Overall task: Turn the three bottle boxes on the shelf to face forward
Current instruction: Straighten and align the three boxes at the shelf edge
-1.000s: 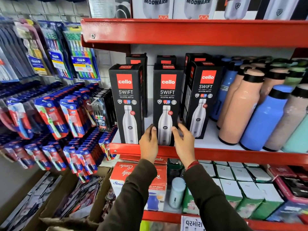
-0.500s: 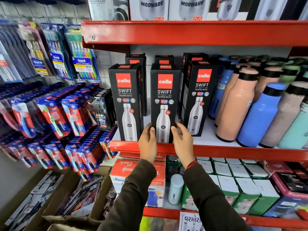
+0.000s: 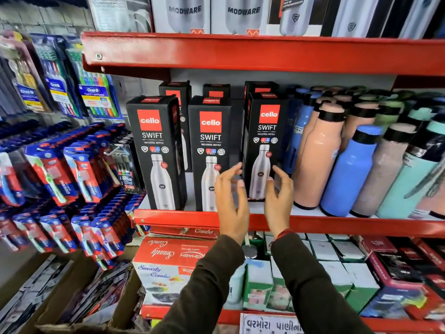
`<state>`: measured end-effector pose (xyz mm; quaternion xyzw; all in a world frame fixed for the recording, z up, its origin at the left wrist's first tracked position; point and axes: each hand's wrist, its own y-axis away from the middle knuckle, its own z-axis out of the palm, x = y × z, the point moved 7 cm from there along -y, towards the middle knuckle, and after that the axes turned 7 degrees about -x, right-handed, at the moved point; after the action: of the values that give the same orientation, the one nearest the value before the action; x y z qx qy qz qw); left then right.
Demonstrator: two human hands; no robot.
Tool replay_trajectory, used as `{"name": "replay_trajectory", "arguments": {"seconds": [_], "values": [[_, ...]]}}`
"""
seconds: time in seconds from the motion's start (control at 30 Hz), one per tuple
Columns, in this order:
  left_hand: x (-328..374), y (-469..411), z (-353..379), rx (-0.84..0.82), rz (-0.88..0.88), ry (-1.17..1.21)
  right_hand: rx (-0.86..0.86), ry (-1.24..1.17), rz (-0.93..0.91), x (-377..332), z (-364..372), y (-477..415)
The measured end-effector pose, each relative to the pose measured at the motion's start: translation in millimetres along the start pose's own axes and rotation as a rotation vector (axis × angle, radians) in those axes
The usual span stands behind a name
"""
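Note:
Three black Cello Swift bottle boxes stand in a row on the red-edged shelf [image 3: 183, 219]. The left box [image 3: 154, 150] and the middle box [image 3: 210, 150] show their printed fronts at the shelf's front edge. The right box [image 3: 265, 138] sits a little further back, its front angled slightly left. My left hand [image 3: 230, 201] and my right hand [image 3: 279, 198] flank the lower part of the right box with fingers spread. Both are blurred, and I cannot tell whether the fingertips touch the box.
More black boxes [image 3: 177, 92] stand behind the front row. Loose peach, blue and mint bottles [image 3: 346, 172] crowd the shelf right of the boxes. Toothbrush packs [image 3: 79, 169] hang at left. The upper red shelf [image 3: 240, 53] overhangs; cartons [image 3: 168, 259] fill the shelf below.
Both hands have left the base of the middle box and moved right to the sides of the right box. The view has shifted closer.

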<state>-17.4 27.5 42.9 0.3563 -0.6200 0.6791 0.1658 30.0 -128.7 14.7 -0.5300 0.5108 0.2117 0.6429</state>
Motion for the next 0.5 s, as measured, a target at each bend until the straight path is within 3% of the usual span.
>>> {"name": "replay_trajectory", "arguments": {"seconds": [0.17,0.37,0.5], "values": [[-25.3,-7.0,52.3,-0.146,-0.169,0.002,-0.113,0.087,0.092,16.9,-5.9,-27.9],[-80.1,-24.4,73.9,-0.107,-0.538,-0.016,-0.243,0.157,0.207,33.1,-3.4,-49.2],[-87.6,-26.3,77.2,-0.101,-0.63,0.031,-0.275,0.178,0.237,39.2,-0.9,-47.4]]}}
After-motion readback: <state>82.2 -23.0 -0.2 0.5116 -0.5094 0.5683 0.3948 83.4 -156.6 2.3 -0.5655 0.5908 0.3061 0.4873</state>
